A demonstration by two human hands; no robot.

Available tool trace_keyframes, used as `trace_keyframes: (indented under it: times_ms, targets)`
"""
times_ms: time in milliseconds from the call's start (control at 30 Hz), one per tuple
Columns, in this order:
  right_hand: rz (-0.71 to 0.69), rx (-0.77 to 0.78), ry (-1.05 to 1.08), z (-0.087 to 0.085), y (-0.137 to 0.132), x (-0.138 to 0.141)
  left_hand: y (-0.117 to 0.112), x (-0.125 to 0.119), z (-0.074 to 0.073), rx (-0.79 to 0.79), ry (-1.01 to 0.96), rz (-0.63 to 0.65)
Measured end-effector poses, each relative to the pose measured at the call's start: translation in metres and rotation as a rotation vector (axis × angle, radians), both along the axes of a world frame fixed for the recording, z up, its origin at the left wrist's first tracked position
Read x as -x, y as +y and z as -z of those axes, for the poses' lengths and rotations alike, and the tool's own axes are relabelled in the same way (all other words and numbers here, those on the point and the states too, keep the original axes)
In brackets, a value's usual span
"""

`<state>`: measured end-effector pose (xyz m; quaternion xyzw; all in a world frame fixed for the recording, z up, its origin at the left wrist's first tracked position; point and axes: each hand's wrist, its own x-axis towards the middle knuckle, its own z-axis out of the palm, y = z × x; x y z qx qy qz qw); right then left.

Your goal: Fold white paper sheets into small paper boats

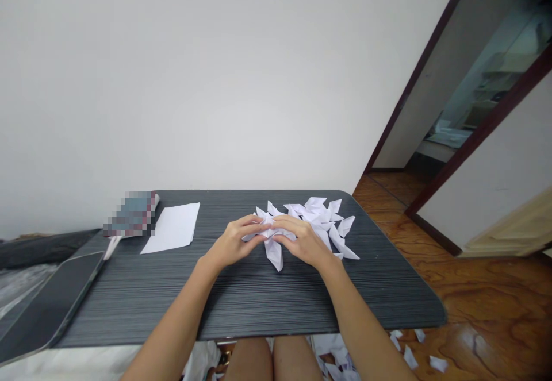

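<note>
On the tabletop [267, 306], sheets [175, 229] are placed left of the origami [273, 253] and a pile [318, 214] right of it. The tabletop is backed by the wall [259, 82].

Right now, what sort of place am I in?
Probably a room in a home: there's a dark table by a plain white wall, a wood-look floor, and a dark red door frame at right.

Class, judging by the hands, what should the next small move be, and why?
Probably a gentle pinch by the left hand and right hand: both already hold the folded paper between thumbs and fingers, its points splayed outward.
</note>
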<state>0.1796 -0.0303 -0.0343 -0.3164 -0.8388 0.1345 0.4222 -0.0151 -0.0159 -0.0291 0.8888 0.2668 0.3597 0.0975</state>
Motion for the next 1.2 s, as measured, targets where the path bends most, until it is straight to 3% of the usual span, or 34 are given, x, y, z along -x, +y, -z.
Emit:
trace_keyframes:
  times_ms: [200,433,600,800,1000,1100,1200]
  targets:
    - [0.028,0.053,0.103,-0.002,-0.001,0.003,0.001,-0.003,0.000,0.047,-0.135,-0.013]
    - [0.043,0.220,0.256,-0.007,-0.002,0.002,0.002,0.000,-0.005,0.150,-0.182,0.020]
    - [0.010,0.192,0.254,-0.006,-0.001,0.001,-0.001,-0.004,-0.008,0.197,-0.268,-0.006]
    - [0.071,0.183,0.305,-0.005,-0.001,0.002,-0.003,-0.010,-0.005,0.268,-0.412,-0.086]
    - [0.056,0.350,0.508,-0.007,-0.003,0.008,-0.005,-0.014,-0.003,0.412,-0.482,-0.041]
    - [-0.035,0.521,0.582,-0.008,-0.002,0.010,-0.005,-0.014,-0.004,0.428,-0.440,-0.039]
    - [-0.035,0.626,0.616,-0.006,0.002,0.012,-0.005,-0.014,-0.006,0.430,-0.388,-0.060]
